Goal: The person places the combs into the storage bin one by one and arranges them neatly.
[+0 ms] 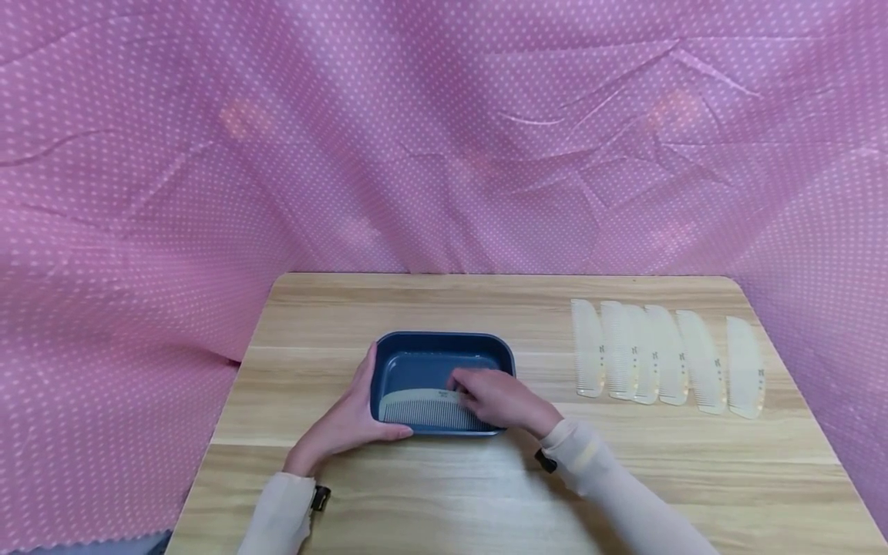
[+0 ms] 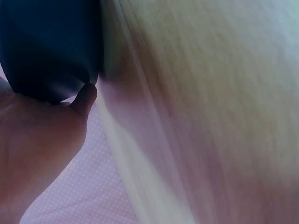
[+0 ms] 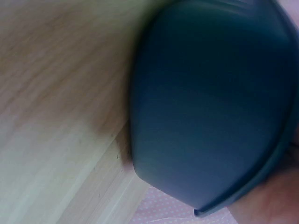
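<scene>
Head view. Tray [image 1: 416, 370], one, dark blue, rounded corners, upright on the wooden bench [image 1: 416, 493]. Comb [image 1: 416, 408], one, pale, inside the tray along its near side, teeth toward the person. Left hand [image 1: 349, 422], gripping the tray's near left corner, fingers along the left wall, thumb across the near side; probably so held to stop the tray sliding. Right hand [image 1: 502, 397], fingers bent, over the comb's right end and covering it; whether it pinches the comb, cannot tell. Six loose combs [image 1: 671, 354], upper right of the bench, teeth leftward, some overlapping; arranged side by side, likely for easy reach by the right hand. Backdrop: pink dotted cloth [image 1: 444, 139].

Left wrist view. Tray's outer wall, thumb tip against it, consistent with a bracing hold. Comb hidden.

Right wrist view. Tray's outer wall and rim; hand partly visible, blurred, fingertips hidden.
</scene>
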Available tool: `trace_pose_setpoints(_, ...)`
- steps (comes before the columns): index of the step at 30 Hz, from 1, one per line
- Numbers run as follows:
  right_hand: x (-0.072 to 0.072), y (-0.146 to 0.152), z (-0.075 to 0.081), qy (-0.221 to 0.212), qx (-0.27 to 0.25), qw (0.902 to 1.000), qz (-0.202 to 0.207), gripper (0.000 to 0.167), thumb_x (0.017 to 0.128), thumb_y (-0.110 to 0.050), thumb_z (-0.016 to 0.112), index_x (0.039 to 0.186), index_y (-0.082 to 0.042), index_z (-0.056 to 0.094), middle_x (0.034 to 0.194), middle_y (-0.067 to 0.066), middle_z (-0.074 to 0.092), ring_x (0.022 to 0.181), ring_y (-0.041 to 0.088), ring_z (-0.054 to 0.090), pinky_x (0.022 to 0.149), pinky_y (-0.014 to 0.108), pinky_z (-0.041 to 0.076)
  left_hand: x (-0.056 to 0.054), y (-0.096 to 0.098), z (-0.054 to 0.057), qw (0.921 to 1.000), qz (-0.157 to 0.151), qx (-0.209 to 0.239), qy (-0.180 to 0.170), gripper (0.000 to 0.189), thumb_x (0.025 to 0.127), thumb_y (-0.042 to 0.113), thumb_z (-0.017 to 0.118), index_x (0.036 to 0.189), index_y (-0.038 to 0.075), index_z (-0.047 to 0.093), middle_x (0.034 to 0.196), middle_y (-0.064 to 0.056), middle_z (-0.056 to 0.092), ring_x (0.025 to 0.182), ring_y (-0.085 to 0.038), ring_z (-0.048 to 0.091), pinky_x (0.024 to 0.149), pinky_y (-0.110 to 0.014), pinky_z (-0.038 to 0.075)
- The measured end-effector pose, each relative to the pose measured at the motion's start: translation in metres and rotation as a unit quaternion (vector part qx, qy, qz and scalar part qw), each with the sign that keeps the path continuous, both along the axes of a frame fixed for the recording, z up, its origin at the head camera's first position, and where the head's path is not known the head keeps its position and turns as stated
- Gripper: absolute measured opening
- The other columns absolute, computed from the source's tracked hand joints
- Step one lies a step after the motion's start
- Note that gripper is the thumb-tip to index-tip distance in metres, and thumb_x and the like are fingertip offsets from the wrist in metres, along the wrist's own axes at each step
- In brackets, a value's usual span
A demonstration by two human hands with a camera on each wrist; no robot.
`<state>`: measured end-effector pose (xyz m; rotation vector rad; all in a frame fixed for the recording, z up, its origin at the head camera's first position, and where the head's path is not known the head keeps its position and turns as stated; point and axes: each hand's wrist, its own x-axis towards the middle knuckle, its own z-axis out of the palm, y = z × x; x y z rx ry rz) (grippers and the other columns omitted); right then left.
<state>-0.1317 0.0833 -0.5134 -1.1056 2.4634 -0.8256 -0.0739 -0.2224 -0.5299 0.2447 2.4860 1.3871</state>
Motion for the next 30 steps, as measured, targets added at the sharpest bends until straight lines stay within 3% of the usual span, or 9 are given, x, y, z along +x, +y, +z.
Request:
trace_pose_setpoints(7,0.0034,-0.0025,-0.0024,0.048,0.053,0.9974,0.005,0.025,0.106,-0.009,0.071,0.13,-0.014,0.072,0.118,-0.001,0.072,0.1,0.013,0.064,0.091,0.038,0.059,0.0015,0.0047,0.0017,0.9997,0.014,-0.016,0.01,0.151,0.076,0.046,0.101,0.173,0.039,-0.015,0.182,-0.004,0.001,0.165,-0.036,0.012,0.124,-0.071,0.02)
trace_pose_setpoints(14,0.0052,-0.0013,0.0007,0.069,0.085,0.9936,0.029,0.04,0.102,-0.015,0.079,0.141,-0.009,0.072,0.11,-0.003,0.06,0.092,0.013,0.055,0.076,0.03,0.054,0.0024,0.0054,-0.0041,0.9991,0.018,-0.022,0.032,0.152,0.074,0.048,0.103,0.173,0.04,-0.012,0.182,-0.002,0.003,0.165,-0.034,0.013,0.124,-0.07,0.021)
trace_pose_setpoints(25,0.0045,-0.0015,0.0008,0.064,0.095,0.9925,0.043,0.047,0.101,-0.023,0.083,0.143,-0.007,0.071,0.111,-0.004,0.057,0.094,0.013,0.051,0.076,0.028,0.05,0.004,0.0069,-0.0031,0.9987,0.022,-0.035,0.029,0.154,0.072,0.051,0.103,0.174,0.036,-0.012,0.183,-0.004,0.002,0.165,-0.034,0.012,0.124,-0.069,0.021)
trace_pose_setpoints(30,0.0085,-0.002,-0.0015,0.077,0.073,0.9942,0.02,0.037,0.106,-0.026,0.076,0.138,-0.008,0.073,0.115,0.0,0.063,0.097,0.014,0.056,0.083,0.032,0.055,0.0043,0.008,-0.0002,0.999,0.027,-0.03,0.019,0.154,0.073,0.048,0.103,0.174,0.037,-0.012,0.182,-0.005,0.003,0.164,-0.034,0.013,0.125,-0.069,0.021)
